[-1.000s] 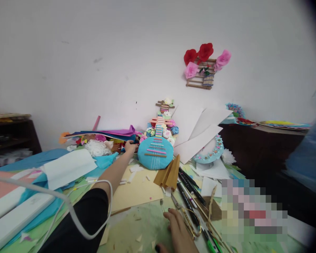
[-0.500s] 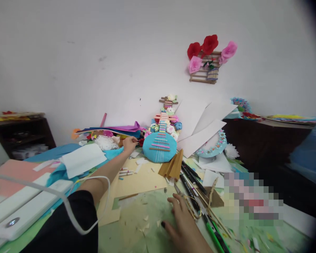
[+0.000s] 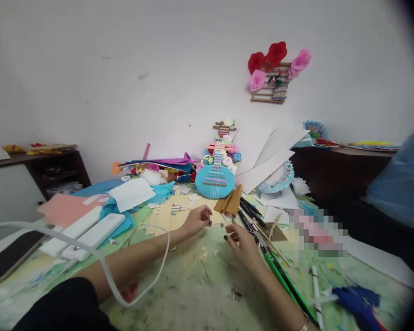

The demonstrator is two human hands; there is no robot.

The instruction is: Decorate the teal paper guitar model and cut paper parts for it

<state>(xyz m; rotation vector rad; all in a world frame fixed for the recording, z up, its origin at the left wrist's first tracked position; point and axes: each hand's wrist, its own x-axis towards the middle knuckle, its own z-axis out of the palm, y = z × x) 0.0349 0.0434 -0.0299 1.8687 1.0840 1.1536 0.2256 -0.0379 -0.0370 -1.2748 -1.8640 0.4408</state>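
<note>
My left hand (image 3: 197,220) is over the middle of the table, its fingers curled together; whatever they may hold is too small to make out. Facing it, my right hand (image 3: 244,243) has thumb and index finger bent toward each other. A tiny thin piece (image 3: 222,225) shows at those fingertips, its kind unclear. Behind both hands a blue paper lute (image 3: 214,183) with coloured strips and strings leans upright against the wall. Folded brown paper (image 3: 230,200) lies before it. Black pens (image 3: 253,214) lie beyond my right hand, and scissors (image 3: 258,240) are partly hidden beside it.
A green-edged tool (image 3: 279,273) lies along my right forearm, with a blue glue gun (image 3: 359,301) farther right. A white cable (image 3: 100,262) loops across my left arm. White power banks (image 3: 94,236), coloured paper (image 3: 67,209) and markers (image 3: 177,208) lie at left.
My left hand has come back from beside the lute toward the middle, close to my right hand. My right hand has moved slightly forward. The view has shifted, bringing the glue gun into sight.
</note>
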